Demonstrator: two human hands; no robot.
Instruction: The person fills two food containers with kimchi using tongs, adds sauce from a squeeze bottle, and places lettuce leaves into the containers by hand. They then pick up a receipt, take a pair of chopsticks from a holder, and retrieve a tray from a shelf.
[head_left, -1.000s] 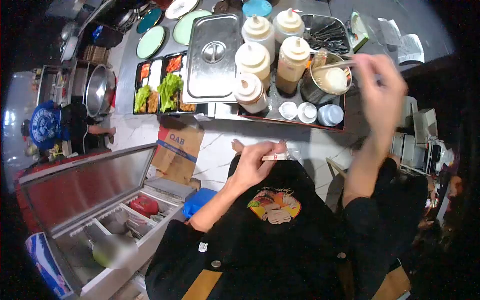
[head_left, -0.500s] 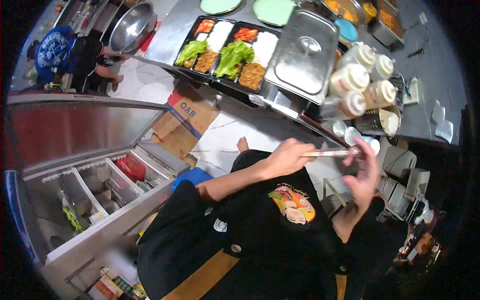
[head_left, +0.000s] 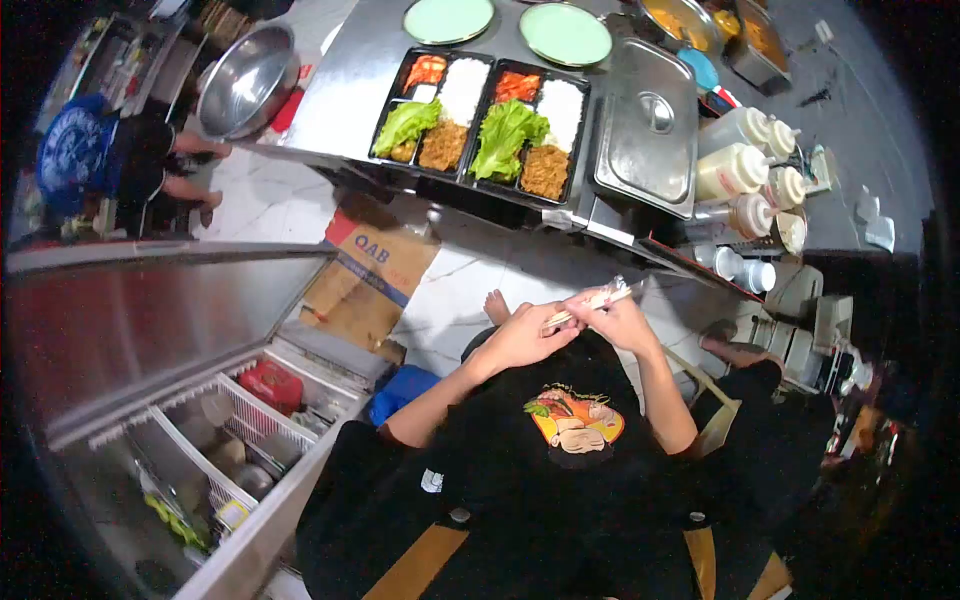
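Note:
My left hand [head_left: 527,335] and my right hand [head_left: 617,318] meet in front of my black apron. Both are closed on a pair of thin pale sticks, which look like wrapped chopsticks [head_left: 560,319]. Crumpled clear plastic [head_left: 617,287] stands out past the right fingers. Beyond my hands, at the counter's near edge, lie two black meal trays: the left tray [head_left: 466,172] and the right tray [head_left: 578,150]. Each holds white rice, lettuce, a red side dish and a brown minced filling.
A lidded steel pan [head_left: 645,130], several squeeze bottles [head_left: 732,172] and green plates [head_left: 565,35] stand on the steel counter [head_left: 335,100]. To my left a chest freezer [head_left: 225,545] is open, near flattened cardboard [head_left: 365,275]. A person [head_left: 150,150] is at far left.
My right hand has come in from the right and closed on the chopsticks beside my left hand. The sticks are now lower and tilted. My view has shifted slightly.

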